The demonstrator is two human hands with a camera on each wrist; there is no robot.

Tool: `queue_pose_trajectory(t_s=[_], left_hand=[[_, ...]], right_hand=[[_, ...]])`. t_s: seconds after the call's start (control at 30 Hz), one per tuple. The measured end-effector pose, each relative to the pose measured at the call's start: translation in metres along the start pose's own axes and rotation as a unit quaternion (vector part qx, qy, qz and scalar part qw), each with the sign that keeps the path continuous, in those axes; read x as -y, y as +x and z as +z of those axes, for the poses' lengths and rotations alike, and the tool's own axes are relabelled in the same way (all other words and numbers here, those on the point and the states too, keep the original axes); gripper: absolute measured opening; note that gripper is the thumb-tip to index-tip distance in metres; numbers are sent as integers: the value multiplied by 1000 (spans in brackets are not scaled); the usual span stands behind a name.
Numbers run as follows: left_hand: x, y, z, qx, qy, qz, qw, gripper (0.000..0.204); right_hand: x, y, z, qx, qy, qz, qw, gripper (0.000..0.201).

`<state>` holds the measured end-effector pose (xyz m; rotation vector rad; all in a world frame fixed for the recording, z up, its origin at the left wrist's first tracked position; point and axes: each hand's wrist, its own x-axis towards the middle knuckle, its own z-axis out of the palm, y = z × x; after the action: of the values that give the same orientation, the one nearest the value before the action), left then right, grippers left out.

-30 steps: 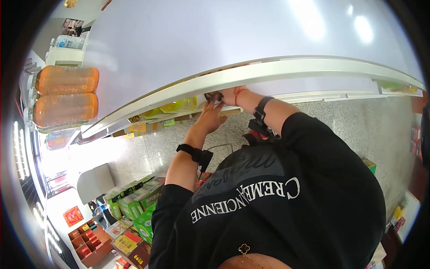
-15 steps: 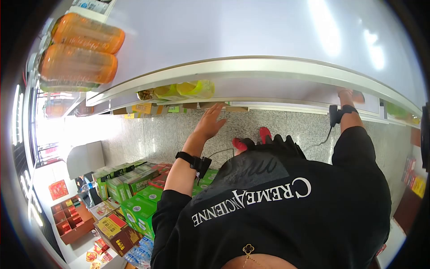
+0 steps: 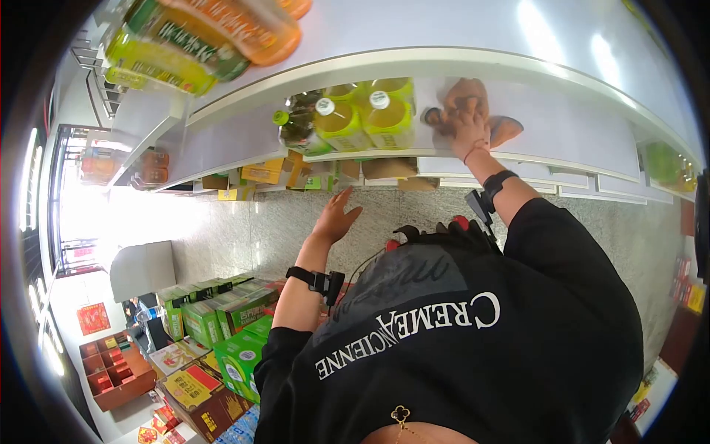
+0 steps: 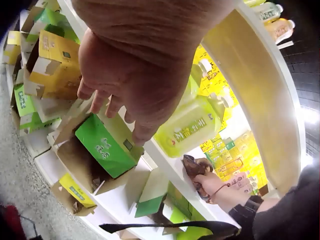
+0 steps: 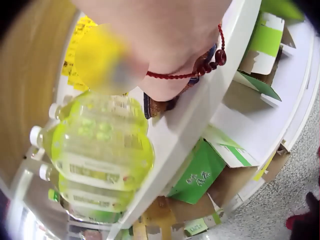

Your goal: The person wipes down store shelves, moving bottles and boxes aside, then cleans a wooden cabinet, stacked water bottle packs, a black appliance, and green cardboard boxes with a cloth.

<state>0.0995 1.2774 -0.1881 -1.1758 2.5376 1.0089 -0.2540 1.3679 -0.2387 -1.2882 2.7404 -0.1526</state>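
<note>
On the shelf [image 3: 569, 129] below the top one, my right hand [image 3: 470, 132] grips a bunched brown cloth [image 3: 507, 130] with dark edging. Part of the cloth sticks out on both sides of the fingers. In the left wrist view the same cloth [image 4: 190, 167] lies at the shelf's front edge, close to a yellow-green drink bottle [image 4: 187, 127]. My left hand [image 3: 336, 218] holds nothing, its fingers extended just in front of the lower shelves. Several yellow-green bottles [image 3: 344, 126] and a dark bottle with a green cap [image 3: 299, 122] stand left of the right hand.
Large orange drink bottles [image 3: 255, 29] stand on the top shelf at left. Torn-open cartons [image 4: 107, 147] fill the lower shelves. Stacked green boxes [image 3: 240, 355] stand on the left beside the body. A white shelf rim [image 3: 444, 58] runs above the right hand.
The right hand swept the cloth far right along the shelf, then back left toward the bottles. The left hand left the right hand's side and drew down slightly. The head view shifted over the shelf.
</note>
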Motion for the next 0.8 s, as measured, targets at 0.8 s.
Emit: queue_pose_trajectory(t_s=[0.8], left_hand=[[186, -87, -62, -53, -42, -125, 990, 63]], right_hand=[[74, -22, 20, 27, -13, 28, 999, 45]])
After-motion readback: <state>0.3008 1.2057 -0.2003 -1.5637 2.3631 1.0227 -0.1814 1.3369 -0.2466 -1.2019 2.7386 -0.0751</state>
